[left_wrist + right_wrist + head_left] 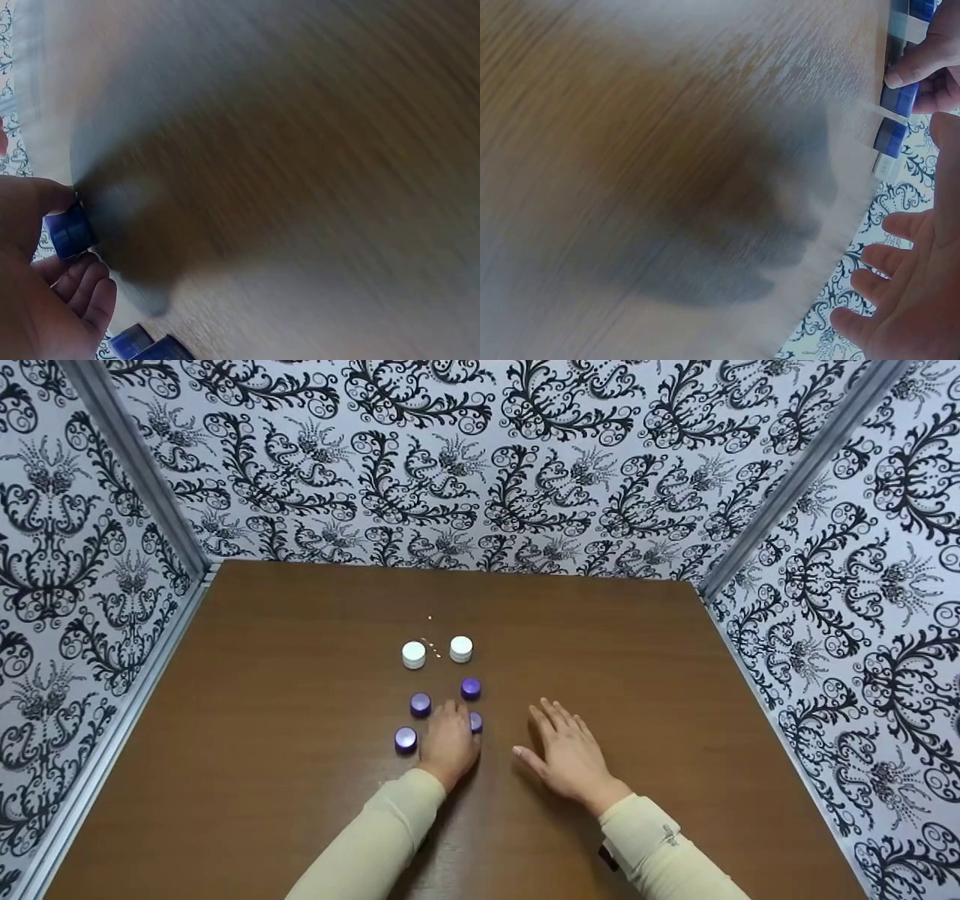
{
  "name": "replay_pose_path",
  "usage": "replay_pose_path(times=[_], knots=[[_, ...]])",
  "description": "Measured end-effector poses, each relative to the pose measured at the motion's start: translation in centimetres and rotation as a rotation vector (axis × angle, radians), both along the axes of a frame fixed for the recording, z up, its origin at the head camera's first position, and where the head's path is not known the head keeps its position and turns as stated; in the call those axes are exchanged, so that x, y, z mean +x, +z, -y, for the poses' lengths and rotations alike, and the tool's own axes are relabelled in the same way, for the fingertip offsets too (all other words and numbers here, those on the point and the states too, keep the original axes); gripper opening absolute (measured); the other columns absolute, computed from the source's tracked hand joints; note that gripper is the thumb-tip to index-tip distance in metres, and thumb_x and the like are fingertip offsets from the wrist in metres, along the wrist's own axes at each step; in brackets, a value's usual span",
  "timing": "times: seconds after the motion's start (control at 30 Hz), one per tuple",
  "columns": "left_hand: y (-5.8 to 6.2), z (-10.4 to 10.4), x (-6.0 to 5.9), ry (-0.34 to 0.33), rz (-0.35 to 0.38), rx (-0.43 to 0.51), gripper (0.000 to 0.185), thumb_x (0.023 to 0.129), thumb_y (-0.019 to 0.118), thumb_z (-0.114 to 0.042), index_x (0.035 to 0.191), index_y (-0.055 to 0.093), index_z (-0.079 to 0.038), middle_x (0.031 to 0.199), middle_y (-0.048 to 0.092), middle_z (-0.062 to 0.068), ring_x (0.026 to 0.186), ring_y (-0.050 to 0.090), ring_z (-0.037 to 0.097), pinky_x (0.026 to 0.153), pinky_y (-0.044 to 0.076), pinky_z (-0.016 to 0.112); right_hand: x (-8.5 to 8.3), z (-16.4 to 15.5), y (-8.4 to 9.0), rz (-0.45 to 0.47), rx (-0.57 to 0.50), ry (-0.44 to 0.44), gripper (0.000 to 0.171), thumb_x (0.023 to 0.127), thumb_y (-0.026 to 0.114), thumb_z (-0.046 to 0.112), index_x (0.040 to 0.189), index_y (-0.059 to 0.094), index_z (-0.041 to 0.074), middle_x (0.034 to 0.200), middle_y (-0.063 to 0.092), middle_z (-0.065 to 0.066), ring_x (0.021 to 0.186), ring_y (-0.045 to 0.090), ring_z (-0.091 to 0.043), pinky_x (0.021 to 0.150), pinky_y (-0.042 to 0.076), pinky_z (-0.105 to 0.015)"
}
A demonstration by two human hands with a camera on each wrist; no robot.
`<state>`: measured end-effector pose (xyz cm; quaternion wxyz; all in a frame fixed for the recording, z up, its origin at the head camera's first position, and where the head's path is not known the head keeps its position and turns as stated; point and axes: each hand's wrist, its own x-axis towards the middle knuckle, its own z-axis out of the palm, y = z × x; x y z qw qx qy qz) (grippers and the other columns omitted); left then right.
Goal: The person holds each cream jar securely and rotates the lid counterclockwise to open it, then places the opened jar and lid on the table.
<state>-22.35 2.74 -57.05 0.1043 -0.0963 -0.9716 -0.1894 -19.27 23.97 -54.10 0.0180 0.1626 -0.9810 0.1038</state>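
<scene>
Six small caps sit mid-desk [300, 810] in two columns: a white pair at the back [413, 655] [461, 649], then purple ones at [420, 704], [470, 688] and [406, 739]. The sixth, a purple cap [475, 722], is the one in hand. By the look of it the layout is nearly settled — five caps stand free in rough rows, and only this last one is yet to be let go.

The left hand [448, 742] lies low on the desk with its fingers curled; the left wrist view shows thumb and fingertips pinching the purple cap [69, 231]. The right hand [570, 754] rests just beside it, palm down, fingers straight and spread, holding nothing — well apart from any cap
</scene>
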Motion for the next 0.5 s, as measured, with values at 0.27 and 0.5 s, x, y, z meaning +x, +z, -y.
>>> replay_pose_path(times=[0.27,0.5], knots=[[-0.2,0.1,-0.1,-0.006,-0.015,0.022,0.04,0.076,0.081,-0.023,0.104,0.066,0.002,0.098,0.059,0.014,0.093,0.06,0.032,0.078,0.053,0.045,0.0,0.2,-0.1,-0.003,0.008,0.024,0.073,0.097,0.052,0.057,0.15,0.043,0.007,0.155,0.037,-0.016,0.143,0.031,-0.035,0.113,0.024,-0.055],[0.0,0.2,0.0,-0.047,-0.041,0.074,0.041,0.077,0.079,-0.023,0.106,0.063,0.0,0.095,0.064,0.014,0.089,0.063,0.034,0.078,0.052,0.047,-0.4,1.1,-0.1,-0.054,-0.011,0.129,0.043,0.098,0.059,0.033,0.131,0.061,0.004,0.13,0.061,-0.012,0.124,0.054,-0.032,0.108,0.034,-0.052]])
